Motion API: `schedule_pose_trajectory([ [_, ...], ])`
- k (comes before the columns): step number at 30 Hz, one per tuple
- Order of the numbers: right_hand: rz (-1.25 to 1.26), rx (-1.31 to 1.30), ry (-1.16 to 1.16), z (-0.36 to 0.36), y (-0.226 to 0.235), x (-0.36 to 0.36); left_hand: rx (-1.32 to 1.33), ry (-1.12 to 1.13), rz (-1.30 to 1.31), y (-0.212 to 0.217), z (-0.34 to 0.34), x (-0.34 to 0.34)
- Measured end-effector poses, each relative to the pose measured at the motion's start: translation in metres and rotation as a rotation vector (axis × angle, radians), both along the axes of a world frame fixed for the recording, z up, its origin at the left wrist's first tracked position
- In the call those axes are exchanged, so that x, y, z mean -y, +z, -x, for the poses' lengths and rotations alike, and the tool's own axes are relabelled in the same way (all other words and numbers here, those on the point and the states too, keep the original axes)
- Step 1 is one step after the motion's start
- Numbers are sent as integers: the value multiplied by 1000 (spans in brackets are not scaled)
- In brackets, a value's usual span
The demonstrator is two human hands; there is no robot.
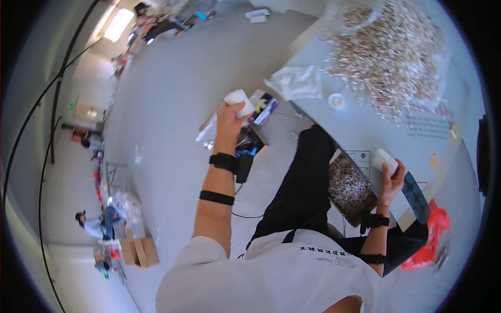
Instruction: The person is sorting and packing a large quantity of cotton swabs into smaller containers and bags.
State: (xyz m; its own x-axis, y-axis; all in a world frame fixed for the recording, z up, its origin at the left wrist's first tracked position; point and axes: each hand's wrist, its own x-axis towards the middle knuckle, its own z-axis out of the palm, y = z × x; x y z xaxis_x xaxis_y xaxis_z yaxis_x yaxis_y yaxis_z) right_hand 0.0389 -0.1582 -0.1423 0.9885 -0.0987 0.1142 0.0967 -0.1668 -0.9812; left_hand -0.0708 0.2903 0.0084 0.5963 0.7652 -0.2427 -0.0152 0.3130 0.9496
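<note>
My left hand (229, 119) is held out over the floor, its fingers closed round a small white box-like block (239, 99). Under that hand are an open carton with clear plastic and dark things inside, and a blue and white box (265, 108). Over the table's near edge, my right hand (392, 182) grips a second white block (384, 159) between thumb and fingers. What the blocks are made of cannot be made out. Black straps circle both my forearms.
A heap of small shiny metal pieces (389, 49) covers the far part of the table (360, 122). A white cloth-like bag (297, 82) and a round white lid (336, 101) lie nearby. A bin of similar pieces (349, 182) stands below the edge. Red plastic bag (430, 235) at right.
</note>
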Motion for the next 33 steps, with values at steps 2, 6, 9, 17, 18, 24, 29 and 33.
schedule_pose_trajectory([
  [2, -160, -108, 54, 2, -4, 4, -140, -84, -200, 3, -52, -2],
  [6, -200, -102, 49, 8, 13, -8, -397, -309, -915, -18, -149, -39],
  [9, -178, -123, 25, 10, 19, -6, -522, -389, -1401, -24, -219, -33],
  [17, -86, -232, -31, 17, 24, -5, -1014, -718, -1657, -63, -322, -33],
  [18, -92, -260, -39, 14, 26, -8, -1009, -733, -1658, -68, -328, -34],
  [24, -59, -187, -61, 14, 26, -10, -994, -578, -1537, -86, -334, -37],
  [29, -89, -168, -72, 13, 26, -11, -822, -630, -1514, -82, -310, -54],
  [33, -62, -149, -60, 11, 25, -12, -791, -531, -1500, -79, -284, -49],
])
